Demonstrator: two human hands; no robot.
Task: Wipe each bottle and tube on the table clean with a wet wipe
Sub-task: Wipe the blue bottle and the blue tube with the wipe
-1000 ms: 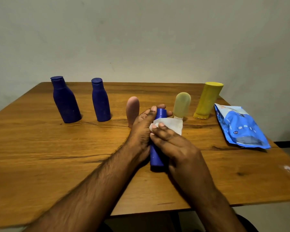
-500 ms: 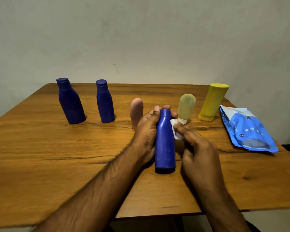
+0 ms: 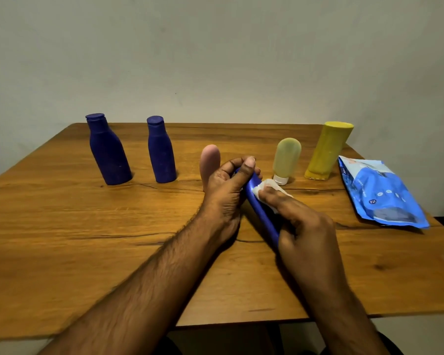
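My left hand (image 3: 227, 181) grips the top of a bright blue bottle (image 3: 263, 213), which leans back toward the left over the table's middle. My right hand (image 3: 300, 226) holds the bottle's lower part and presses a white wet wipe (image 3: 265, 188) against its side with the fingers. Two dark blue bottles (image 3: 108, 152) (image 3: 160, 151) stand at the back left. A pink tube (image 3: 210, 160) stands just behind my left hand. A pale yellow tube (image 3: 286, 160) stands cap-down and a yellow bottle (image 3: 327, 151) leans at the back right.
A blue wet-wipe packet (image 3: 381, 194) lies flat near the right edge of the wooden table (image 3: 62, 239). A plain wall rises right behind the table's far edge. The near edge runs under my forearms.
The blue bottle has tipped from upright to a slant. My left hand shifted up to its top, and my right hand moved onto its lower side with the wipe.
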